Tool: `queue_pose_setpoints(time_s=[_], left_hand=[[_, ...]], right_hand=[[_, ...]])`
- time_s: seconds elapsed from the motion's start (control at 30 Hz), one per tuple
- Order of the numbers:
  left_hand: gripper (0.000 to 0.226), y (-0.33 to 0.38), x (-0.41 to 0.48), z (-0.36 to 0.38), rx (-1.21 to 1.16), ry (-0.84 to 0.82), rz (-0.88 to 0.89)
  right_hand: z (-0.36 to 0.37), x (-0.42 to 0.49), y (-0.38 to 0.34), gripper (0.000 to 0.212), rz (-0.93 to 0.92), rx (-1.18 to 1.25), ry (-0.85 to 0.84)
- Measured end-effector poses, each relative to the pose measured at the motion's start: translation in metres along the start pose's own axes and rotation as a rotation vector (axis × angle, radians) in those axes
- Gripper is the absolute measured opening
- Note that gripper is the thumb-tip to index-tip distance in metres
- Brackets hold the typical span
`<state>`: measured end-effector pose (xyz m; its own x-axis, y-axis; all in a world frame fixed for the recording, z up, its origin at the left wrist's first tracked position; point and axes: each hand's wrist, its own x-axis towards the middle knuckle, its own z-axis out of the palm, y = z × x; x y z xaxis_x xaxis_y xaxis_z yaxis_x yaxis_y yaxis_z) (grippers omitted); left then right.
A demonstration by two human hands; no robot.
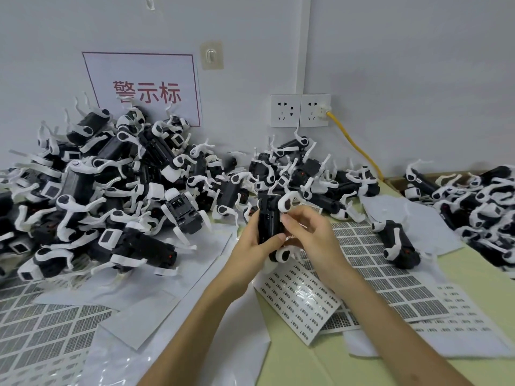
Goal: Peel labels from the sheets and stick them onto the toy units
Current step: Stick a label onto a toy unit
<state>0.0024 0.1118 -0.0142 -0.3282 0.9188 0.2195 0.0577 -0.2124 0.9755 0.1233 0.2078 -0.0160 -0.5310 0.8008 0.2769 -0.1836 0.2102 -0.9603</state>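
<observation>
A black toy unit with white legs stands upright in my left hand, whose fingers and thumb wrap round its body. My right hand is at the unit's right side, fingertips pinching a small label against it near my left thumb. Under my hands lies a sheet of small printed labels. A sheet of grey rectangular labels lies just to the right of it.
A big heap of toy units fills the left, a smaller heap sits behind my hands, and another at the right. One unit lies alone. More label sheets at front left. A yellow cable runs from the wall socket.
</observation>
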Motion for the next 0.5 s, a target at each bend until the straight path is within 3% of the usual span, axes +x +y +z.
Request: queue_pose_setpoints(time_s=[0.17, 0.37, 0.5], left_hand=[[0.039, 0.005, -0.002, 0.001, -0.067, -0.068, -0.080], [0.047, 0.004, -0.003, -0.004, -0.083, -0.122, -0.103], [0.044, 0.001, -0.002, -0.004, -0.061, -0.113, -0.121]], right_hand=[[0.001, -0.003, -0.003, 0.019, -0.057, -0.040, -0.036], [0.003, -0.004, -0.012, 0.046, -0.069, 0.032, -0.129], [0.000, -0.002, -0.009, 0.029, -0.061, 0.021, -0.144]])
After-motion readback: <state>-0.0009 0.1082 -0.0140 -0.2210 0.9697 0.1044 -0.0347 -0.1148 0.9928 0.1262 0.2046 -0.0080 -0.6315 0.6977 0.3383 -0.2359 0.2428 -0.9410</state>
